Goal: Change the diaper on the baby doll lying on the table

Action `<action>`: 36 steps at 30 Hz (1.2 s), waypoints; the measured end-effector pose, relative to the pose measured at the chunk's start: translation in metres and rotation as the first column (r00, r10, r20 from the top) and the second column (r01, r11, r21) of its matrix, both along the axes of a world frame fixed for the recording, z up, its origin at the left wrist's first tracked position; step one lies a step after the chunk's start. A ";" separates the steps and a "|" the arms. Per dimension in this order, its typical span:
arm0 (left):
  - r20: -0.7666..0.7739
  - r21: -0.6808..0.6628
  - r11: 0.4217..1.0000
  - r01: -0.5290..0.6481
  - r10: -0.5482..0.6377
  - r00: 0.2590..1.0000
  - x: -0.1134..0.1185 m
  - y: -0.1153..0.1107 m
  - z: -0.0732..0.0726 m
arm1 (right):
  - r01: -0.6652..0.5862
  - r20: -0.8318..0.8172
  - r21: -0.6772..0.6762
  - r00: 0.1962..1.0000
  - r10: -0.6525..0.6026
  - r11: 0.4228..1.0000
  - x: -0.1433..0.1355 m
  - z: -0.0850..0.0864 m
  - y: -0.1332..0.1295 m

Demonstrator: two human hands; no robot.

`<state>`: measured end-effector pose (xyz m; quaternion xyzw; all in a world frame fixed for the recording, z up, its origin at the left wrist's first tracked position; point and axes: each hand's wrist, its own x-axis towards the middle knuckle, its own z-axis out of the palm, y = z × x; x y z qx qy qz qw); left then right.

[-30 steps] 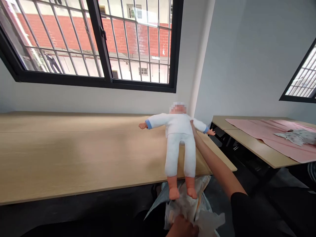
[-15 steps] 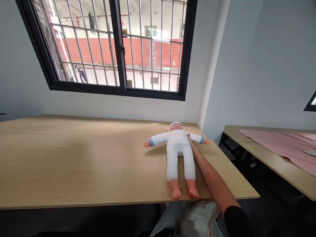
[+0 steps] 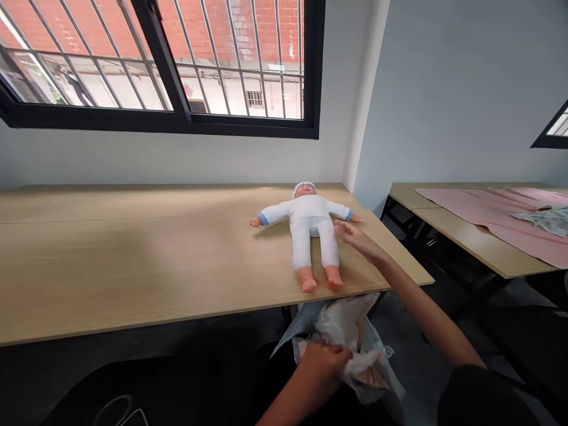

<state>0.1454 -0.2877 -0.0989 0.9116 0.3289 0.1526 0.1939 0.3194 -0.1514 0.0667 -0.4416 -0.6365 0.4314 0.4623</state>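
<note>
A baby doll (image 3: 310, 213) in a white suit with blue cuffs and a white cap lies on its back on the wooden table, arms spread, bare feet toward the near edge. My right hand (image 3: 350, 232) is open beside the doll's hip and thigh, fingers stretched out; whether it touches the suit I cannot tell. Below the table edge, my left hand (image 3: 323, 362) is closed on a clear plastic bag (image 3: 373, 373) at my lap. Something pale and orange-tinted shows through the plastic. The left fingertips are partly hidden.
The wooden table (image 3: 155, 266) runs far to the left. To the right, past a gap, a second table (image 3: 461, 228) carries a pink cloth (image 3: 479, 207) and a patterned cloth (image 3: 548, 219). A barred window (image 3: 239, 59) is in the wall behind.
My right hand has drawn back from the doll's chest toward its hip. My left hand has come into view at the plastic bag. The view has tilted down.
</note>
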 end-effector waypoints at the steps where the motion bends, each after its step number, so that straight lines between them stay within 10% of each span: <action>1: 0.101 -0.112 0.993 -0.034 0.045 0.994 -0.005 0.001 0.022 | -0.105 0.061 -0.014 0.993 0.106 0.994 0.009 0.000 -0.023; 6: 0.474 -0.398 0.904 0.158 0.055 0.879 -0.028 0.003 0.134 | -0.420 -0.034 -0.150 0.907 0.419 0.895 0.036 -0.015 -0.136; 10: 0.426 -0.398 0.914 0.078 0.108 0.898 -0.027 0.005 0.171 | -0.394 -0.053 -0.224 0.918 0.392 0.892 0.028 -0.027 -0.162; 19: 0.394 -0.587 0.794 -0.156 0.449 0.802 -0.022 0.042 0.183 | -0.375 -0.296 -0.220 0.905 0.305 0.900 0.009 -0.048 -0.132; 30: 0.364 -0.632 0.754 -0.180 0.494 0.790 -0.027 0.050 0.175 | 0.001 -0.476 -0.385 0.857 -0.199 0.923 -0.014 -0.064 -0.113; 36: 0.382 -0.633 0.767 -0.110 0.433 0.816 -0.029 0.049 0.175 | 0.001 -0.475 -0.227 0.873 -0.112 0.974 -0.014 -0.063 -0.113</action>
